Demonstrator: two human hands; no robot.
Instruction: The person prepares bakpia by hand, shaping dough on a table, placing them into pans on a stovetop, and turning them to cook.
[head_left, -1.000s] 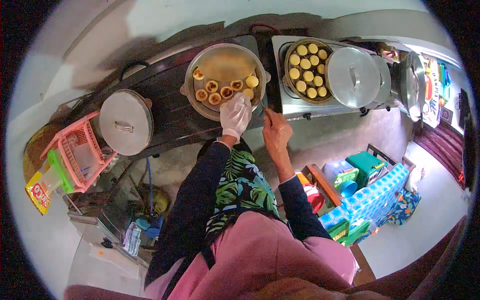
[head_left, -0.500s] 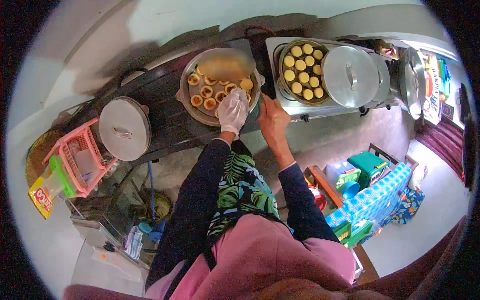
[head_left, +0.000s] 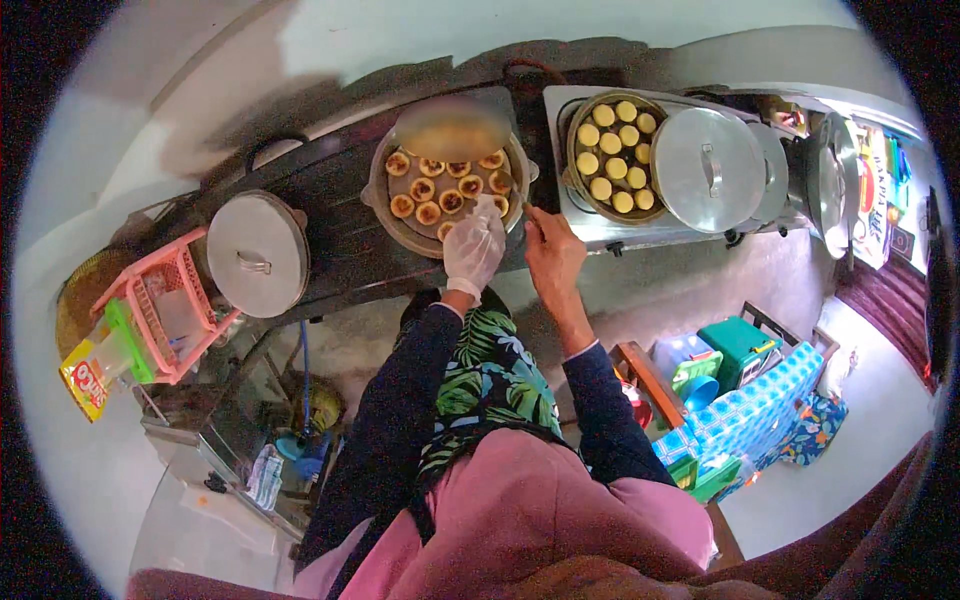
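A round metal pan (head_left: 381, 220) holds several small round cakes (head_left: 428, 213) with browned tops and darker centres. My left hand (head_left: 475, 250), in a clear plastic glove, reaches over its near edge; the fingers are drawn together beside the cakes, and what they hold, if anything, is hidden. At the pan's right rim my bare right hand (head_left: 555, 255) is closed around a thin tool (head_left: 524, 203), its tip pointing in among the cakes; its kind cannot be made out. A blurred patch covers the far part of the pan.
To the right, a second pan (head_left: 572, 165) of pale yellow cakes sits on a stove (head_left: 590, 232), partly covered by a metal lid (head_left: 708, 170). Another lidded pan (head_left: 258, 255) and a pink basket (head_left: 165, 305) stand left. A blue checked cloth (head_left: 760, 405) lies behind at right.
A pale cake at the pan's right side is no longer seen; browned tops show there now. Both hands stay at the pan's near right, and the whole view has shifted slightly.
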